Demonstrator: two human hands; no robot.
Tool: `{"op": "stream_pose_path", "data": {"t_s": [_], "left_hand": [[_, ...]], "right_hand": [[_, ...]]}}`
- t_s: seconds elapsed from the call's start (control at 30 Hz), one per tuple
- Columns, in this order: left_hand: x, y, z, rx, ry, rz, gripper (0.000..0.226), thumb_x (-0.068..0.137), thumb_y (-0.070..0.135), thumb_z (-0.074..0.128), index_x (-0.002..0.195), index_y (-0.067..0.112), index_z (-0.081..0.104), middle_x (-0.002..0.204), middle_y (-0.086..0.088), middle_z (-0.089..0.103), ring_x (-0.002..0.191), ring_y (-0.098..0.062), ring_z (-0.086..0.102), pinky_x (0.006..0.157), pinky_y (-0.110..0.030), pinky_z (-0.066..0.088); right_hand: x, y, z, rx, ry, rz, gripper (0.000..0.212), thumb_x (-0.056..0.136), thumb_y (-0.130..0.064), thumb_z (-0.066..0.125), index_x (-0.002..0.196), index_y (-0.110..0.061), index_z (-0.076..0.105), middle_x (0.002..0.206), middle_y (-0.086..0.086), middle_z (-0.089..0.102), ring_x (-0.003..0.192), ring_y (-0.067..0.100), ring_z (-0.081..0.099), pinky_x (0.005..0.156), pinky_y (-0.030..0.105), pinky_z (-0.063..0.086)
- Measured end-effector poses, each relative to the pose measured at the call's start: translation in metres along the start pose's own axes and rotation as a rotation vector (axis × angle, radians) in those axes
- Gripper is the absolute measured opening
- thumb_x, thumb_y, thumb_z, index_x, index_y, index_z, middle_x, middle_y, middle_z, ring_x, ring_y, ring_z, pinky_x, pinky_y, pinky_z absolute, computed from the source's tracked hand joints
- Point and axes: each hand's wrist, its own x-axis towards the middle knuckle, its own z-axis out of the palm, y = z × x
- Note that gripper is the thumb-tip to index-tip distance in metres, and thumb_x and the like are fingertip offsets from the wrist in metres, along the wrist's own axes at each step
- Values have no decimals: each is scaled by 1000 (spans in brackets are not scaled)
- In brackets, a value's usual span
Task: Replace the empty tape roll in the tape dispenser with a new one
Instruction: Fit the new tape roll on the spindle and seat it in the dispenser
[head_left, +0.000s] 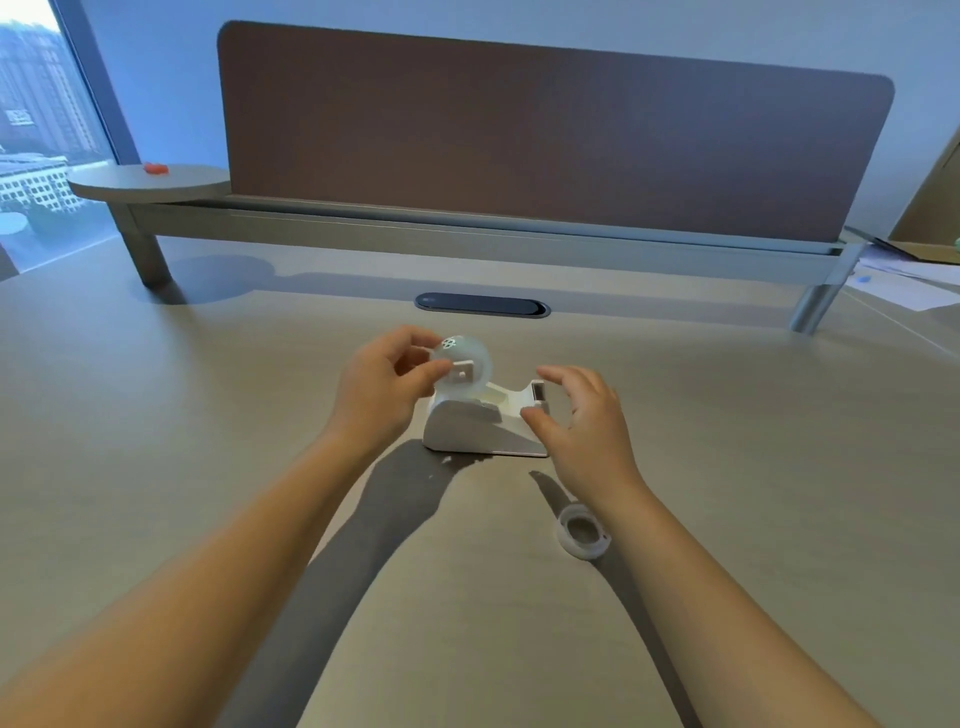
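Note:
A white tape dispenser (467, 428) stands on the beige desk (208, 415), its cutter end pointing right. My left hand (382, 387) pinches a clear tape roll (470, 356) with a white hub, held at the top of the dispenser's cradle. My right hand (579, 421) hovers at the cutter end with fingers spread and curved, touching or nearly touching the front of the base. A second clear plastic ring, a tape roll core (582, 531), lies flat on the desk near my right wrist.
A brown divider panel (550, 135) on a metal rail runs across the back of the desk. A dark cable slot (482, 304) sits behind the dispenser. Papers (904, 280) lie at the far right, and a small round shelf (150, 182) with a red object is at the far left.

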Motion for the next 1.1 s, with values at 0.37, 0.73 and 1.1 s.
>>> {"op": "stream_pose_path", "data": {"t_s": [0.37, 0.73, 1.1], "left_hand": [[35, -11, 4, 153, -146, -28, 15, 80, 13, 56, 92, 5, 60, 83, -1, 55, 82, -20, 53, 78, -31, 47], [35, -12, 15, 338, -249, -9, 23, 80, 16, 57, 100, 6, 62, 90, -1, 54, 80, -13, 48, 61, -10, 36], [37, -21, 8, 46, -374, -212, 30, 86, 26, 44, 112, 16, 55, 108, 2, 53, 105, -17, 47, 93, -33, 39]], "right_hand": [[29, 7, 23, -136, -294, 68, 49, 78, -33, 62, 122, -18, 47, 129, 6, 46, 119, 22, 36, 101, 39, 34], [29, 6, 23, -129, -284, 59, 46, 79, -32, 62, 121, -18, 49, 127, 7, 46, 119, 22, 34, 99, 37, 32], [27, 7, 24, -53, -284, 66, 46, 79, -26, 62, 122, -14, 49, 124, 8, 45, 119, 21, 32, 92, 27, 26]]}}
